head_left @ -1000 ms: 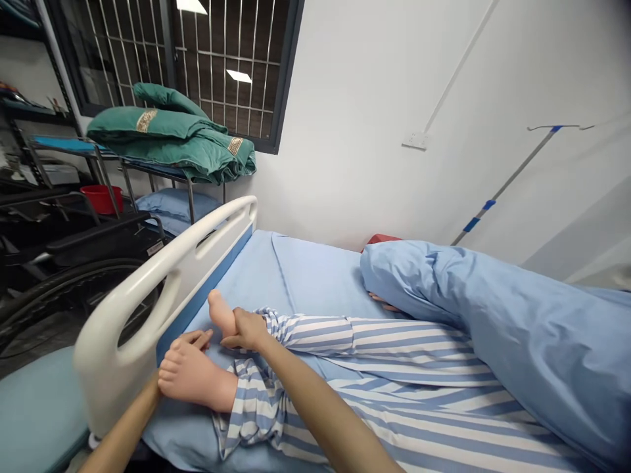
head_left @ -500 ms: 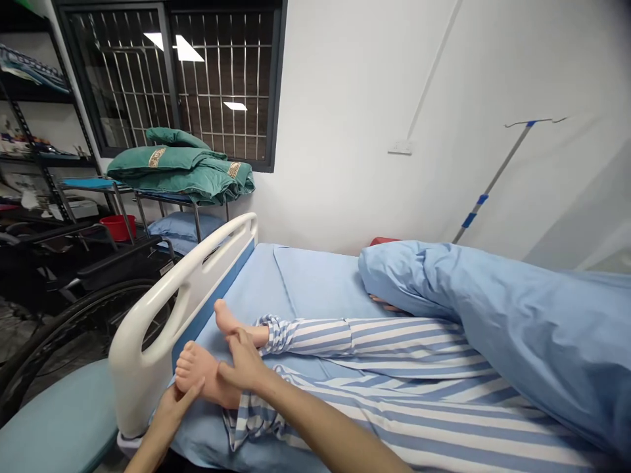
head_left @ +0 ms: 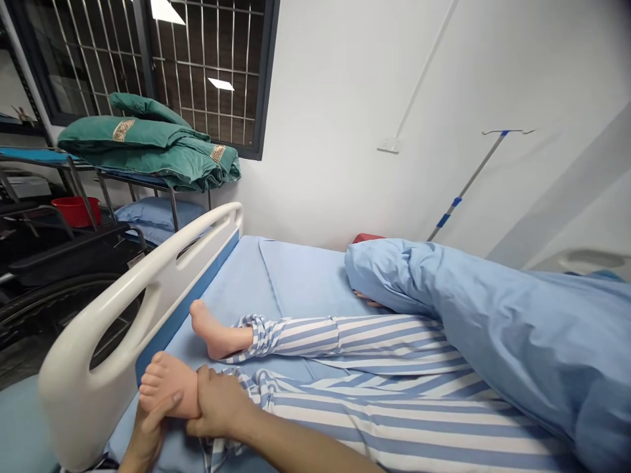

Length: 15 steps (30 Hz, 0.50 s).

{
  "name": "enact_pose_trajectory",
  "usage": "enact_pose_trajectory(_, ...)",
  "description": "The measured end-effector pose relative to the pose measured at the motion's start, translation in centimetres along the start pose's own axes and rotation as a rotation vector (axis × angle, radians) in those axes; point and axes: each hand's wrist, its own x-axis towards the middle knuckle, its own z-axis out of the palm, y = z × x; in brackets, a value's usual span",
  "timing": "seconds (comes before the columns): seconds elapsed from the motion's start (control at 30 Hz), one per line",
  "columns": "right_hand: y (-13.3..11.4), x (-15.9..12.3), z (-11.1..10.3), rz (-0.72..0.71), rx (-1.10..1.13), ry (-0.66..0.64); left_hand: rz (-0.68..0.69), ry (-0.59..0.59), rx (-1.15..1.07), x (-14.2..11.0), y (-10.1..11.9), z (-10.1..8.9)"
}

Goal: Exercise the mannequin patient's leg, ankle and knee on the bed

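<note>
A figure in blue-and-white striped trousers (head_left: 374, 394) lies on a bed with a light blue sheet (head_left: 296, 276). Its near foot (head_left: 165, 387) is held between both my hands. My right hand (head_left: 217, 407) wraps around the ankle and top of that foot. My left hand (head_left: 148, 427) cups the sole from below, fingers curled against it. The far foot (head_left: 210, 332) rests free on the sheet beyond. A light blue quilt (head_left: 493, 315) is bunched over the upper legs.
A white footboard rail (head_left: 123, 302) runs along the bed's left end. Beyond it stand a wheelchair (head_left: 59, 276), a metal rack with folded green blankets (head_left: 148, 144) and a red basin (head_left: 73, 209). An IV pole (head_left: 468, 184) leans by the white wall.
My right hand left the far foot and took the near foot's ankle. My left hand stayed under the sole. The view shifted right and down.
</note>
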Motion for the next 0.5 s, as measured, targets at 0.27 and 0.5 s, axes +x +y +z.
enact_pose_trajectory(0.27,-0.1,0.3,0.8,0.043,-0.003,0.019,-0.09,-0.009,-0.241,-0.1,-1.6,0.1)
enact_pose_trajectory(0.5,-0.5,-0.2,0.4,0.061,-0.013,0.03,-0.033,-0.179,0.331,-0.6,2.6,-1.2)
